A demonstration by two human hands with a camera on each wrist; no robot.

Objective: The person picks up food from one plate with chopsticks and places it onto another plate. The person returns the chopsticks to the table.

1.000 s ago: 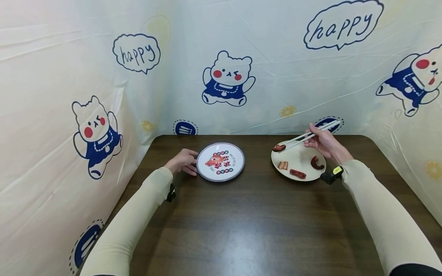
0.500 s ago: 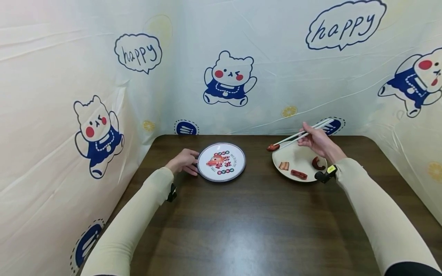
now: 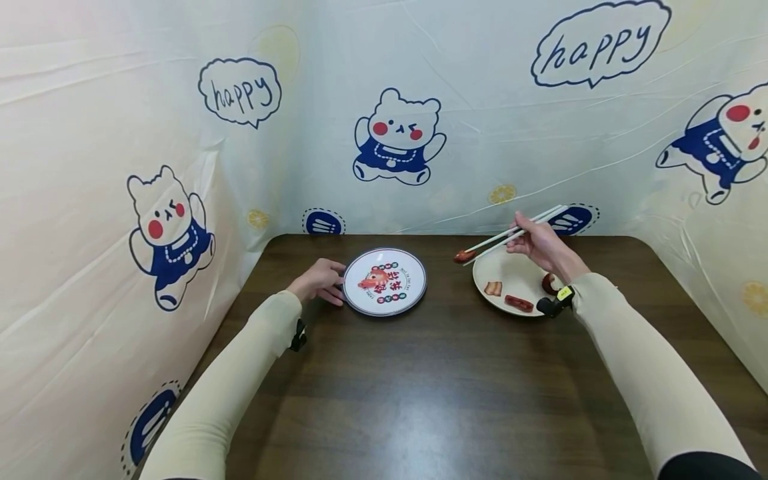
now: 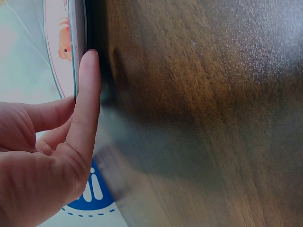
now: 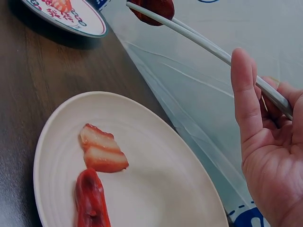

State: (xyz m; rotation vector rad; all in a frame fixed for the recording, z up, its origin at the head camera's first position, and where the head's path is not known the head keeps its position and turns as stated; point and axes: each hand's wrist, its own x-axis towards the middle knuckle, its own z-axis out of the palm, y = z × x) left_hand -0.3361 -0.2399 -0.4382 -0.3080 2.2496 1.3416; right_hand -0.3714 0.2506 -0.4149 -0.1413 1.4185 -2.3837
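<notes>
My right hand (image 3: 543,247) holds a pair of pale chopsticks (image 3: 513,235). Between their tips is a glossy reddish-brown piece of food (image 3: 465,256), raised just past the left rim of the cream plate (image 5: 47,137). On that plate lie a striped slice of meat (image 5: 103,149), a red sausage-like piece (image 5: 92,198) and a dark curled piece (image 3: 549,284), partly hidden by the wrist. At the left, my left hand (image 3: 318,281) pinches the rim of a white plate (image 3: 414,280) with red lettering, one finger (image 4: 87,75) lying along its underside.
The two plates stand apart on a dark brown wooden table (image 3: 414,387). A pale curtain (image 3: 474,80) printed with bears and "happy" bubbles hangs around the table's back and sides. Black wrist cameras (image 3: 555,303) sit on both cuffs.
My right hand has moved left with the chopsticks, carrying the reddish-brown piece from over the cream plate to beyond its left rim. The left hand and its plate have stayed put.
</notes>
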